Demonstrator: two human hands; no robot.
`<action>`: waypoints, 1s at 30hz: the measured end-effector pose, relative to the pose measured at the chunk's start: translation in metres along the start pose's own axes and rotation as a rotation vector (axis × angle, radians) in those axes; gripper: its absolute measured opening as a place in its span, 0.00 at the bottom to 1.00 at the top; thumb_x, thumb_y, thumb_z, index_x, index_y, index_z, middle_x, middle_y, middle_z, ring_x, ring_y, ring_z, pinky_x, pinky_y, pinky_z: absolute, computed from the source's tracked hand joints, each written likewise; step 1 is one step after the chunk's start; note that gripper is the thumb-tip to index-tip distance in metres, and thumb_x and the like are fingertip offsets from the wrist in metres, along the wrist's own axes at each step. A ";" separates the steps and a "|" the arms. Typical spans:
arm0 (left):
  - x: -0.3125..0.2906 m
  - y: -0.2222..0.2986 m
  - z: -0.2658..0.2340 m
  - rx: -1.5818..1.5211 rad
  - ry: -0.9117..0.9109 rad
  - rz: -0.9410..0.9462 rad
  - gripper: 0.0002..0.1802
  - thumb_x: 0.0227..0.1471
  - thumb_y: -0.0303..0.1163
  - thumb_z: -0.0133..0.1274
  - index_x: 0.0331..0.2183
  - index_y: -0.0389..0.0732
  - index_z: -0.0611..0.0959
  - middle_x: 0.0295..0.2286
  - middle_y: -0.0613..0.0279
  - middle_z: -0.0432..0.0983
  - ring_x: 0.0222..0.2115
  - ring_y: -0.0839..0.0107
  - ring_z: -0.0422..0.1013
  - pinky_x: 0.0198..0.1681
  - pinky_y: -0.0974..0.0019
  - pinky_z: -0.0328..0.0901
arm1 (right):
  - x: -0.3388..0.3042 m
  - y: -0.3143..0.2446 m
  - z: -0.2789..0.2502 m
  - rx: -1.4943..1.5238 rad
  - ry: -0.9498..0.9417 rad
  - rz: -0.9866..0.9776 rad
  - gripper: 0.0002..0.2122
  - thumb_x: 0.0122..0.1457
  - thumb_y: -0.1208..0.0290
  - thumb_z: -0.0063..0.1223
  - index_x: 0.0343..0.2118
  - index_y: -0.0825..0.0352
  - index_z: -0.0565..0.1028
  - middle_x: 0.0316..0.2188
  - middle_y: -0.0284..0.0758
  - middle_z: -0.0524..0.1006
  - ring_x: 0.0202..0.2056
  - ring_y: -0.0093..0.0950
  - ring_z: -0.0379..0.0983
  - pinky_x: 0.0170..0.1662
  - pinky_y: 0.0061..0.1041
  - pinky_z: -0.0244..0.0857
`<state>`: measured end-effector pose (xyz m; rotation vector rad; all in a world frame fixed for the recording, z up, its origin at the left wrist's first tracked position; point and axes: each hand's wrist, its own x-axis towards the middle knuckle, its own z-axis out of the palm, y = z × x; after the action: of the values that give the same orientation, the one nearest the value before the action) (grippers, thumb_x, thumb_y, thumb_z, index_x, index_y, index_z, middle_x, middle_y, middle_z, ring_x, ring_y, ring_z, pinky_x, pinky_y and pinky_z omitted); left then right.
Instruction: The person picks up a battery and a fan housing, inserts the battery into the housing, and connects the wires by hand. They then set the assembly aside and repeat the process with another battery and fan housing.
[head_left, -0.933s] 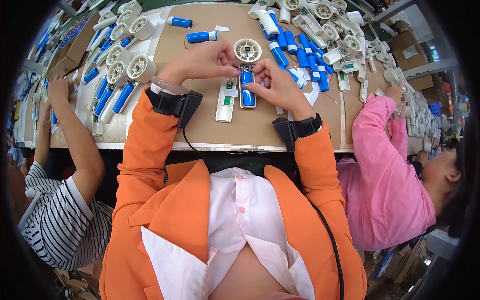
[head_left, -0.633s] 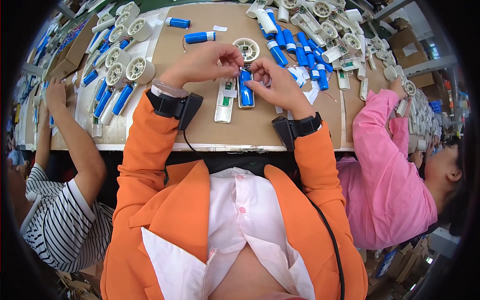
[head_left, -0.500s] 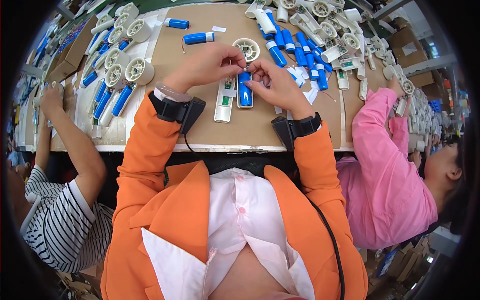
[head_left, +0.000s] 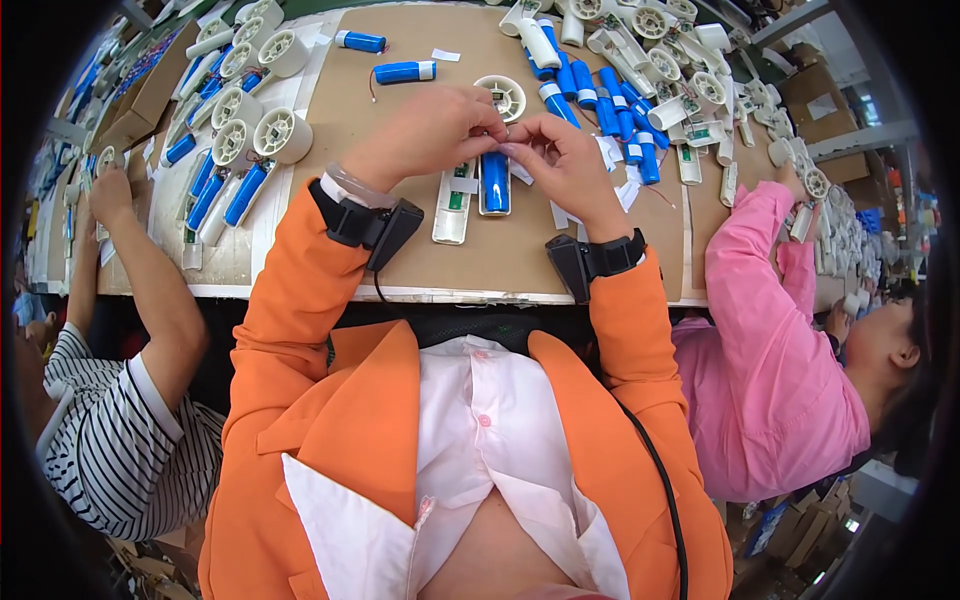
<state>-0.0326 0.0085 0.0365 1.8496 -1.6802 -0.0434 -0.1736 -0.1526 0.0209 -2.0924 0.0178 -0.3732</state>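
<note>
Left hand (head_left: pixel 428 130) and right hand (head_left: pixel 573 168) together, fingertips meeting at upper end of blue cylinder (head_left: pixel 495 185); cylinder lies in white casing (head_left: pixel 495 213). Cannot tell what is pinched; fingers hide it.

At upper centre, your battery (head_left: pixel 495 185) lies in a casing (head_left: pixel 496 213), a circuit-board shell (head_left: pixel 450 228) to its left, a housing (head_left: pixel 513 96) behind it, more batteries (head_left: pixel 606 115) at upper right.

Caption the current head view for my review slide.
Left hand and right hand meet at the far end of a blue cylindrical battery in a white shell.
</note>
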 end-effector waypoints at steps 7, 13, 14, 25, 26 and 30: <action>0.001 -0.003 -0.007 -0.130 0.105 -0.040 0.12 0.45 0.31 0.60 0.36 0.43 0.83 0.34 0.59 0.76 0.36 0.60 0.73 0.39 0.62 0.68 | -0.001 0.005 0.002 -0.072 0.112 -0.033 0.05 0.55 0.75 0.60 0.34 0.68 0.77 0.25 0.27 0.78 0.24 0.12 0.68 0.27 0.13 0.62; 0.001 -0.021 0.009 -0.008 0.328 0.080 0.22 0.46 0.32 0.60 0.46 0.46 0.78 0.45 0.57 0.72 0.46 0.57 0.69 0.51 0.60 0.63 | -0.004 -0.004 -0.003 -0.210 0.102 0.074 0.05 0.54 0.75 0.60 0.33 0.69 0.77 0.24 0.26 0.78 0.24 0.12 0.69 0.28 0.12 0.64; 0.000 -0.024 0.014 -0.017 0.272 0.061 0.25 0.47 0.31 0.60 0.49 0.46 0.77 0.48 0.57 0.71 0.49 0.57 0.67 0.53 0.60 0.62 | -0.005 -0.005 -0.004 -0.211 0.116 0.111 0.05 0.54 0.75 0.61 0.33 0.69 0.77 0.24 0.26 0.78 0.24 0.11 0.69 0.28 0.12 0.64; 0.000 -0.026 0.016 -0.023 0.138 -0.036 0.26 0.47 0.32 0.60 0.50 0.46 0.76 0.50 0.57 0.70 0.50 0.57 0.67 0.54 0.59 0.61 | -0.008 0.014 -0.007 -0.267 0.032 0.114 0.05 0.55 0.74 0.59 0.34 0.69 0.77 0.25 0.30 0.79 0.24 0.18 0.73 0.29 0.17 0.67; 0.000 -0.026 0.016 -0.018 0.137 -0.041 0.26 0.47 0.32 0.60 0.50 0.46 0.76 0.50 0.58 0.70 0.50 0.57 0.67 0.54 0.60 0.62 | -0.007 0.012 -0.007 -0.380 0.065 -0.005 0.05 0.55 0.75 0.58 0.34 0.69 0.77 0.25 0.32 0.79 0.25 0.20 0.74 0.29 0.18 0.67; 0.000 -0.026 0.016 -0.010 0.142 -0.043 0.26 0.47 0.32 0.60 0.50 0.46 0.77 0.49 0.57 0.71 0.50 0.57 0.67 0.53 0.60 0.62 | -0.005 0.000 -0.007 -0.578 0.103 -0.195 0.05 0.56 0.76 0.56 0.35 0.68 0.78 0.27 0.36 0.79 0.26 0.25 0.76 0.30 0.20 0.68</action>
<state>-0.0167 0.0016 0.0111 1.8370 -1.5408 0.0603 -0.1802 -0.1576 0.0228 -2.6516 -0.0199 -0.6541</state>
